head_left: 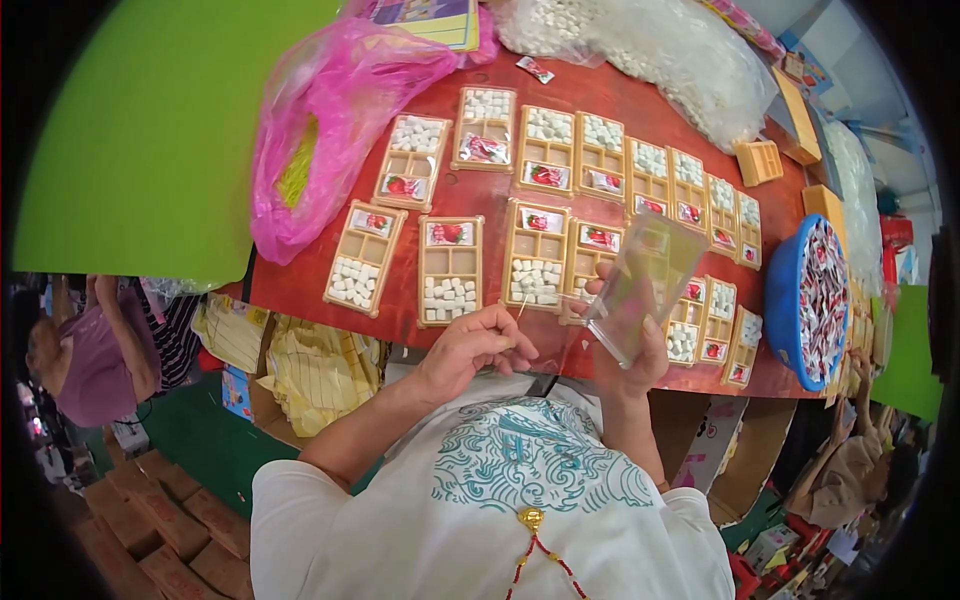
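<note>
My right hand (638, 362) grips a clear plastic box-shaped cover (648, 280), tilted above the near row of trays. To its left, my left hand (478, 350) is closed in a pinch. A thin pale strip rises from its fingertips, and what it belongs to I cannot make out. Clear film-like plastic (570, 335) shows between the two hands. Just beyond my left hand lies a tan compartment tray (464, 268) with small white blocks and a red-and-white sachet. Another such tray (534, 248) sits beside it. Several more filled trays stand in two rows on the red table.
A blue basin (778, 305) heaped with small wrapped sachets stands at the right. Large clear bags of white blocks (690, 75) lie along the far side. A pink plastic bag (300, 130) is at the left. Other people sit at both sides; cartons (205, 520) are stacked lower left.
</note>
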